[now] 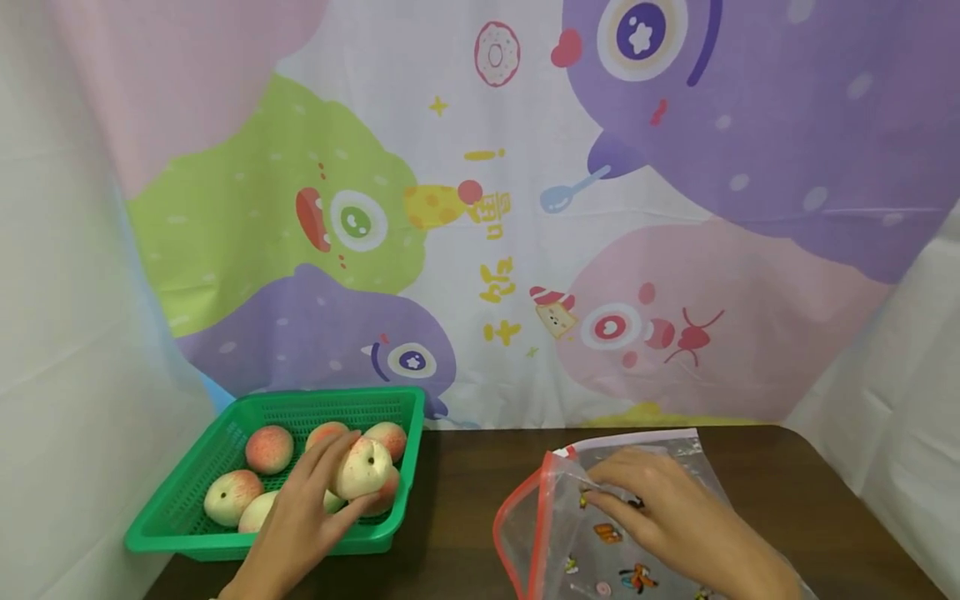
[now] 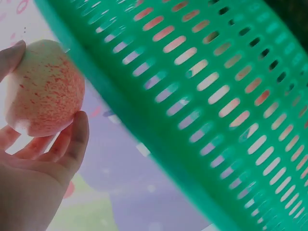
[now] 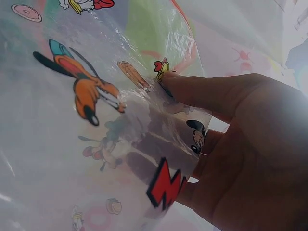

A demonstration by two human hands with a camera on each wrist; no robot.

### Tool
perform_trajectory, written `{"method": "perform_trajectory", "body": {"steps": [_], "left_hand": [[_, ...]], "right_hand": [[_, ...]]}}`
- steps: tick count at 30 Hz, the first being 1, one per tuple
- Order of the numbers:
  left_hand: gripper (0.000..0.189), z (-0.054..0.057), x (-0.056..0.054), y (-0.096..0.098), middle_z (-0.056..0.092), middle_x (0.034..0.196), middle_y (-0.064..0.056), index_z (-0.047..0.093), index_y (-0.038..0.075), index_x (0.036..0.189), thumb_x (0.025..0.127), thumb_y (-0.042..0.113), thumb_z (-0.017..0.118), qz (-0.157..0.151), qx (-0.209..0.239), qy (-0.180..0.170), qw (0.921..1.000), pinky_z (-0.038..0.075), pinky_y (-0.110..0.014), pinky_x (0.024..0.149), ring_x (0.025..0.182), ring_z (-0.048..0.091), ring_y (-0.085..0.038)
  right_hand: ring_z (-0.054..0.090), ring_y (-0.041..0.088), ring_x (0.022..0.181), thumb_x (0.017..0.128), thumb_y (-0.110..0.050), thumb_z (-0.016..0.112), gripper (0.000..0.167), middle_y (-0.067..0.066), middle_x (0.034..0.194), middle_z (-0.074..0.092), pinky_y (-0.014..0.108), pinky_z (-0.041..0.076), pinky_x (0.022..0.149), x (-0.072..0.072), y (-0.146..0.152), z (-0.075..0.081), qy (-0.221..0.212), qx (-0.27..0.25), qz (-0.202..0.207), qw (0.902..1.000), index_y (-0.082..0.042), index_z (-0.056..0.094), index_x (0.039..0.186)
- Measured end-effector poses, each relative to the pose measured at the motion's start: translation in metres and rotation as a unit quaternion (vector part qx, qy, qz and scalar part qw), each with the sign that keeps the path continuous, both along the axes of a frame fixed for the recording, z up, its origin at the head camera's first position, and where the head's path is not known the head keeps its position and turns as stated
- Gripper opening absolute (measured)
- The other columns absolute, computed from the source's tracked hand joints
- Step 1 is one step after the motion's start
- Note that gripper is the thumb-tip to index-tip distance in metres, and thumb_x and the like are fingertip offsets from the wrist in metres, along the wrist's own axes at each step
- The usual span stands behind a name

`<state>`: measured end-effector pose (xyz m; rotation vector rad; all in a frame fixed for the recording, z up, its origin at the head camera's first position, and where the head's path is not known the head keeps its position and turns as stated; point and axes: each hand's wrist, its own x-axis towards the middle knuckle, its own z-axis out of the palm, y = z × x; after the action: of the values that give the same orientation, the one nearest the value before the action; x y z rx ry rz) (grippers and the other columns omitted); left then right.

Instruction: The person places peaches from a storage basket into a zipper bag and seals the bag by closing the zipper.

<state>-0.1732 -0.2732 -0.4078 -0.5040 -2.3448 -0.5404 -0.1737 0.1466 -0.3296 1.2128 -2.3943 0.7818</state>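
one peach (image 1: 363, 468), pale with a reddish blush, is in the left grip (image 1: 298, 512), at about 7 o'clock on a dial laid over the head view; fingers and thumb curl round it, so this grip is closed on it. it sits over the right end of one green basket (image 1: 183, 492) at 8 o'clock, and the left wrist view shows it close to the rim, though i cannot tell whether they touch. at least six other peaches lie in the basket; the left grip and the held peach stand in front of some, so the exact number cannot be told. from the held peach, one reddish peach (image 1: 270, 450) lies toward 9 o'clock, one toward 10, one toward 1, two paler ones between 8 and 9, and one, partly covered, between 4 and 5. at 5 o'clock on the dial is one clear bag (image 1: 577, 533) with small cartoon prints, its red-edged mouth parted toward 9 o'clock. the right grip (image 1: 667, 500) pinches its film, thumb on the near face, fingers showing through the plastic, and hides part of it. basket and bag stand apart on one brown desk (image 1: 461, 500). behind hangs one cloth (image 1: 450, 283) printed with creatures, purple at 2 and 8, green at 10, pink at 3, between two white side sheets (image 1: 60, 375).
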Motion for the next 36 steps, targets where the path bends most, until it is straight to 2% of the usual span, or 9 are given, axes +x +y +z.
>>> {"method": "perform_trajectory", "body": {"steps": [4,10,15,23,27,29,32,34,36], "left_hand": [[0.081,0.008,0.005,0.002,0.051,0.135,-0.008,0.051,0.014,0.143,0.073,0.023,0.09,-0.004,-0.007,0.011,0.9999,0.052,-0.027,0.085,0.114,0.056,-0.018],[0.08,0.02,0.015,0.013,0.051,0.129,-0.002,0.047,0.008,0.136,0.072,0.027,0.091,-0.005,0.004,-0.006,1.0,0.048,-0.018,0.084,0.107,0.054,-0.011],[0.079,0.026,0.021,0.021,0.053,0.13,-0.004,0.049,0.005,0.136,0.071,0.02,0.09,-0.033,0.003,0.006,0.9994,0.04,-0.013,0.093,0.112,0.053,-0.015],[0.078,0.033,0.031,0.027,0.054,0.135,0.0,0.051,0.013,0.14,0.073,0.022,0.089,-0.05,0.011,0.001,0.9987,0.034,-0.011,0.102,0.123,0.05,-0.018],[0.076,0.038,0.037,0.032,0.054,0.135,-0.001,0.054,0.014,0.14,0.074,0.025,0.089,-0.062,0.012,0.018,0.9979,0.039,-0.01,0.099,0.122,0.052,-0.018],[0.073,0.041,0.04,0.035,0.053,0.133,-0.002,0.054,0.014,0.14,0.077,0.032,0.087,-0.066,0.009,0.028,0.9974,0.043,-0.01,0.092,0.117,0.053,-0.016],[0.066,0.045,0.044,0.039,0.051,0.128,-0.004,0.055,0.015,0.14,0.086,0.046,0.076,-0.07,0.004,0.043,0.9966,0.047,-0.011,0.085,0.111,0.053,-0.013],[0.064,0.049,0.046,0.042,0.05,0.126,-0.004,0.056,0.014,0.14,0.091,0.052,0.066,-0.074,-0.001,0.052,0.9959,0.048,-0.012,0.083,0.109,0.052,-0.013],[0.064,0.053,0.047,0.046,0.051,0.126,-0.005,0.056,0.012,0.14,0.092,0.054,0.063,-0.083,-0.003,0.068,0.9943,0.047,-0.012,0.084,0.111,0.051,-0.013]], "right_hand": [[0.051,-0.004,0.076,0.096,-0.015,0.068,0.016,-0.024,0.083,0.054,0.02,0.046,0.067,0.0,-0.001,0.0,0.012,-0.002,0.011,0.9999,-0.03,0.064,0.091],[0.048,-0.004,0.073,0.096,-0.015,0.068,0.021,-0.023,0.078,0.05,0.018,0.044,0.065,-0.001,-0.001,-0.001,0.017,-0.006,0.017,0.9997,-0.032,0.061,0.088],[0.049,-0.004,0.074,0.095,-0.013,0.069,0.019,-0.022,0.08,0.052,0.019,0.045,0.066,-0.001,0.0,-0.002,0.028,-0.006,0.017,0.9994,-0.03,0.062,0.088],[0.048,-0.004,0.073,0.096,-0.014,0.068,0.021,-0.023,0.079,0.05,0.019,0.044,0.066,-0.001,0.001,-0.001,0.025,-0.006,0.019,0.9995,-0.032,0.06,0.088],[0.048,-0.004,0.072,0.096,-0.016,0.067,0.02,-0.023,0.078,0.051,0.02,0.044,0.065,0.0,0.001,0.001,0.014,-0.005,0.015,0.9998,-0.033,0.061,0.088],[0.048,-0.004,0.072,0.096,-0.016,0.068,0.02,-0.023,0.078,0.051,0.02,0.044,0.065,0.0,0.001,0.001,0.014,-0.005,0.016,0.9998,-0.033,0.061,0.088],[0.046,-0.005,0.07,0.096,-0.015,0.068,0.023,-0.023,0.076,0.047,0.018,0.043,0.064,0.0,0.0,0.0,0.018,-0.007,0.021,0.9996,-0.033,0.058,0.085],[0.045,-0.005,0.069,0.096,-0.014,0.068,0.025,-0.023,0.075,0.045,0.018,0.042,0.063,0.0,0.0,0.0,0.026,-0.01,0.026,0.9993,-0.033,0.056,0.083],[0.044,-0.005,0.068,0.095,-0.013,0.068,0.027,-0.022,0.074,0.044,0.017,0.041,0.063,-0.001,0.0,-0.001,0.031,-0.012,0.031,0.999,-0.032,0.055,0.081]]}}
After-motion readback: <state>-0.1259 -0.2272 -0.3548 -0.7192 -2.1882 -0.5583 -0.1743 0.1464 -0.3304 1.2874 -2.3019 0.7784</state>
